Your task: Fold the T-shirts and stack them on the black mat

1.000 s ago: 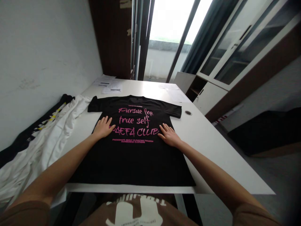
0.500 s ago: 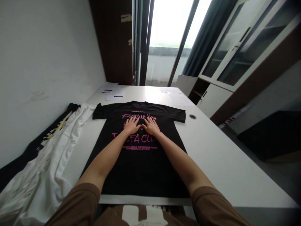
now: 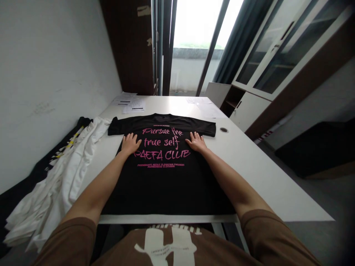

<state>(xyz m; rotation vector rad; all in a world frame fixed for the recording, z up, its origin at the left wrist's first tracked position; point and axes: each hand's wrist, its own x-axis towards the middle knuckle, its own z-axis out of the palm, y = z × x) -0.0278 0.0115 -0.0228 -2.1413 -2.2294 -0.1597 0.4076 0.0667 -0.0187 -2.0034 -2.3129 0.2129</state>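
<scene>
A black T-shirt [image 3: 166,192] with pink lettering lies spread flat on the white table, its collar at the far side and its hem along the near edge. On its left side, just under the left sleeve, my left hand [image 3: 130,144] rests flat with fingers spread. My right hand [image 3: 196,142] lies on the opposite side of the shirt, palm down and fingers apart. Between the two hands the printed words show in full. Neither hand grips the cloth.
Piled white garments [image 3: 63,177] lie along the table's left side, with black and yellow cloth [image 3: 66,147] beside them at the wall. Papers [image 3: 133,105] rest at the far left, more sheets [image 3: 206,108] at the far right. A round cable hole [image 3: 223,130] is right of the shirt.
My hands have slid apart across the shirt, from close together at its middle out to its two sides. The lettering they covered is now visible. The view has shifted slightly.
</scene>
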